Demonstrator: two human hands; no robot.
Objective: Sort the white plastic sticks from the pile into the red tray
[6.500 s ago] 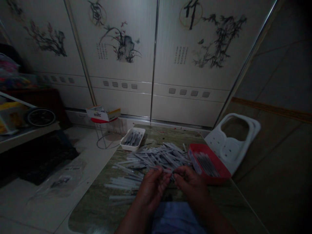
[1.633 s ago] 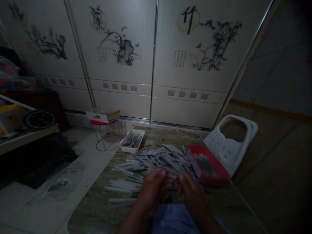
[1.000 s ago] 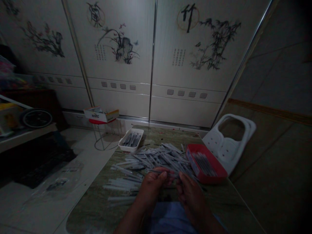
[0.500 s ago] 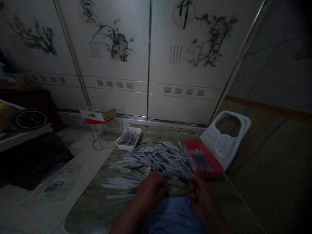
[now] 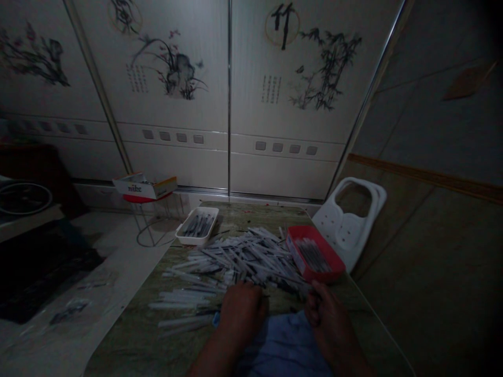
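A loose heap of slim whitish tubes that look like pens (image 5: pixel 251 256) covers the middle of the table (image 5: pixel 129 324). My left hand (image 5: pixel 243 306) is at the near edge of this heap, back upward and fingers curled under, so anything inside is hidden. To the right, my right hand (image 5: pixel 324 309) is closed, thumb against fingers, close to the heap's right end; what it pinches is too dark to make out. Several tubes lie in rows left of my left hand, with a small light-blue item (image 5: pixel 216 318) beside its wrist. Blue cloth (image 5: pixel 286 340) shows between my forearms.
A white tray (image 5: pixel 198 240) of dark slim pieces stands at the table's back left. The red box (image 5: pixel 323 275) holding similar pale tubes stands at right. Beyond are a white folding chair (image 5: pixel 353 230), an open carton (image 5: pixel 135 187) on a red stool (image 5: pixel 147 199), and sliding doors (image 5: pixel 181 167).
The whole view has shifted, so the table and doors sit further left. My left hand has moved slightly right relative to the heap; my right hand remains closed near the red box.
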